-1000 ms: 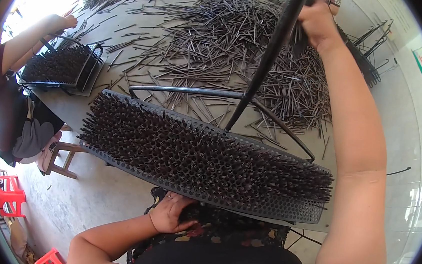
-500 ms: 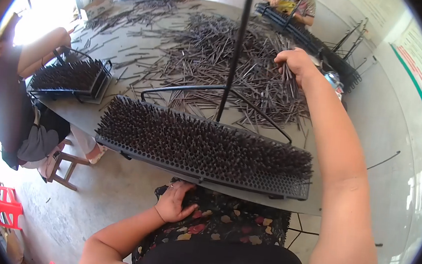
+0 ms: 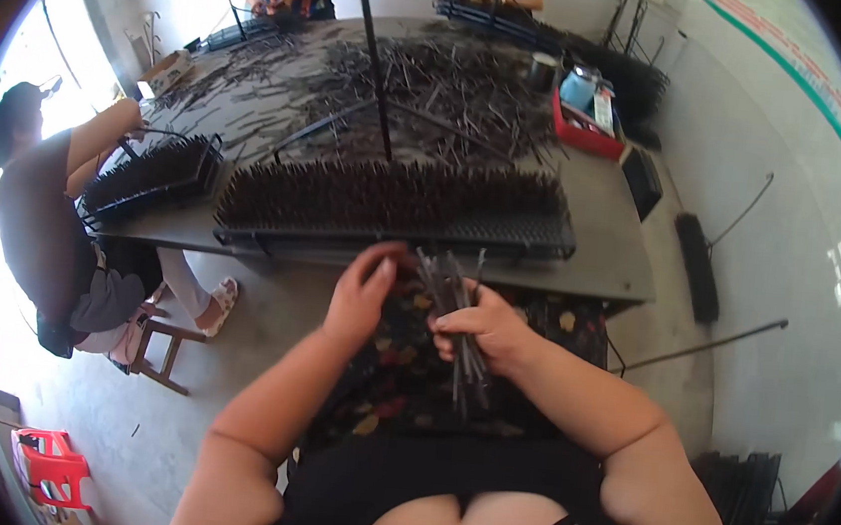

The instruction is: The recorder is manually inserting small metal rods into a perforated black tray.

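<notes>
Sticks (image 3: 450,293): thin, straight, dark bundle, your right hand (image 3: 483,328) clenched round it, between you and the tray (image 3: 535,232).
Long axis: runs away from you, far ends toward the tray, tipped slightly left.
Left hand (image 3: 362,295): yours half-curled, thumb apart, beside the sticks; fingertips blurred, contact unclear.
Tray: perforated, lengthwise across you, dense dark spikes (image 3: 376,195), bare holes at right.

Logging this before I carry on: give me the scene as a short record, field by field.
Right hand: closed around a bundle of thin dark sticks
Left hand: partly open, beside the bundle
Front tray: densely packed upright dark pieces; bare toward front right
Table: loose sticks behind the tray; red box toward the right
</notes>
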Available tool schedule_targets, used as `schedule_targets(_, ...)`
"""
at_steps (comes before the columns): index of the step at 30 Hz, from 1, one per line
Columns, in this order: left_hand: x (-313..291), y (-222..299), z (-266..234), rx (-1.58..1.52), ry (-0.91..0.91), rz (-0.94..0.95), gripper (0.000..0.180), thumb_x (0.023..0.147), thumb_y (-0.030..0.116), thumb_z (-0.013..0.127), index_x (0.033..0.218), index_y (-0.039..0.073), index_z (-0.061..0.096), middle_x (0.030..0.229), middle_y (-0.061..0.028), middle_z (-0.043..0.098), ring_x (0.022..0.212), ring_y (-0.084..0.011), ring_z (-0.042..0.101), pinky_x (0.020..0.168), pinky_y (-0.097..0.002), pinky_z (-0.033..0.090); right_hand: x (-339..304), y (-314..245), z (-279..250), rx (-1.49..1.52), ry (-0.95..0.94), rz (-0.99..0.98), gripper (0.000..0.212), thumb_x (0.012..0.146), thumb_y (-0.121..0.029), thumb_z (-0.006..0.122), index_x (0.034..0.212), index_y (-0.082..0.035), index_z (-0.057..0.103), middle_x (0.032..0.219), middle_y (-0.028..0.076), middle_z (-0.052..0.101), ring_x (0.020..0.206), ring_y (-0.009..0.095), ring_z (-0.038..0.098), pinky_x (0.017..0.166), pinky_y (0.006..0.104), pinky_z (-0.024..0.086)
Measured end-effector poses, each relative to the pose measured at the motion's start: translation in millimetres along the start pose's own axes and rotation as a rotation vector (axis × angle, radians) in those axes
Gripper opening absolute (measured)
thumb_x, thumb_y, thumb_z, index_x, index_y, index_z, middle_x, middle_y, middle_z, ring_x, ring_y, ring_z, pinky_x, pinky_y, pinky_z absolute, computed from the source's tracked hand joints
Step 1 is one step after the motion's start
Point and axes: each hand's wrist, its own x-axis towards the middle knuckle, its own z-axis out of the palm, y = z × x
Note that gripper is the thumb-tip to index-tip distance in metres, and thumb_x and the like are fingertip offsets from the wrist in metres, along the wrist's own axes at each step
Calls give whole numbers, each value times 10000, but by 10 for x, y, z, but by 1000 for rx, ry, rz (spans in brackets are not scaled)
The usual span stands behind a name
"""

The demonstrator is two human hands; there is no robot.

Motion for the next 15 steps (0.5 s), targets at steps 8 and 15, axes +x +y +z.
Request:
schedule_targets(8, -86, 337, 543, -111, -560, -299, 397, 985, 228, 494, 1206, -90, 583, 1139, -239, 657, 1048, -324, 661, 932, -406, 524, -180, 435, -146, 86, -294, 75, 421, 737, -43, 671, 1143, 25, 580, 923, 148, 664, 806, 243, 668, 799, 358, 551)
schedule_targets(15, -271, 132, 737, 615, -438, 95, 178, 879, 148, 665, 823, -20, 685, 960, -136, 709, 873, -218, 674, 825, -326, 521, -298, 511, -267, -16, -287, 196, 383, 722, -17, 736, 1078, 16, 599, 867, 133, 664, 865, 272, 685, 787, 363, 563)
